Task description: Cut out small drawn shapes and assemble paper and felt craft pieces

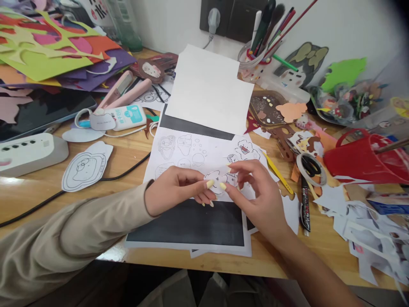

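Between my two hands is a small white paper cutout (pixel 216 181) with a wavy edge and a drawn mark on it. My left hand (pixel 179 187) pinches its left side between thumb and fingers. The thumb of my right hand (pixel 255 189) presses at its right edge, with the index finger bent above. Below them lies a printed sheet (pixel 169 164) with line drawings and a black band (pixel 191 224) at its near end. Another paper cutout with an animal drawing (pixel 245 149) rests just beyond my right hand. Yellow tweezers (pixel 277 172) lie to its right.
White sheets (pixel 209 89) cover the printed sheet's far end. Right stand a red cup (pixel 364 155), a tape roll (pixel 310 169), a black marker (pixel 305 209) and paper scraps (pixel 373 238). Left are a power strip (pixel 35 151), a black cable (pixel 128 172) and coloured foam sheets (pixel 57 51).
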A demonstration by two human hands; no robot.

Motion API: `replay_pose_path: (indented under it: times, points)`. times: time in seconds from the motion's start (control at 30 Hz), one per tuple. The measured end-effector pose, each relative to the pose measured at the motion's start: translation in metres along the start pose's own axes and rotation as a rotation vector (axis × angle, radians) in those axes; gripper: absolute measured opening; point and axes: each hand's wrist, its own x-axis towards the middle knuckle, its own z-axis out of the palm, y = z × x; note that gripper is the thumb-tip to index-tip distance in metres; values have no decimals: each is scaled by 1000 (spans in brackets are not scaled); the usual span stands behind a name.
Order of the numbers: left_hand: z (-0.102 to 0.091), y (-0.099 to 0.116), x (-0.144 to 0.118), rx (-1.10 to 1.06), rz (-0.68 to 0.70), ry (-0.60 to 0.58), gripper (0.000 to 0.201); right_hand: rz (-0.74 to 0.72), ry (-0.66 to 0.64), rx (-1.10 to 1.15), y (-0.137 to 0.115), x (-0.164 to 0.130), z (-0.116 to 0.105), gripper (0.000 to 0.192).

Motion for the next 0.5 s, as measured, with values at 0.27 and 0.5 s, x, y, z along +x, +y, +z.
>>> replay_pose_path:
  times: [0.27, 0.5]
  points:
    - [2, 4, -3, 67, 86, 14, 10, -332, 66, -168, -1, -1, 4, 17]
    - [3, 2, -6, 277, 212, 17, 14, -294, -12, 0, -6, -4, 5, 13]
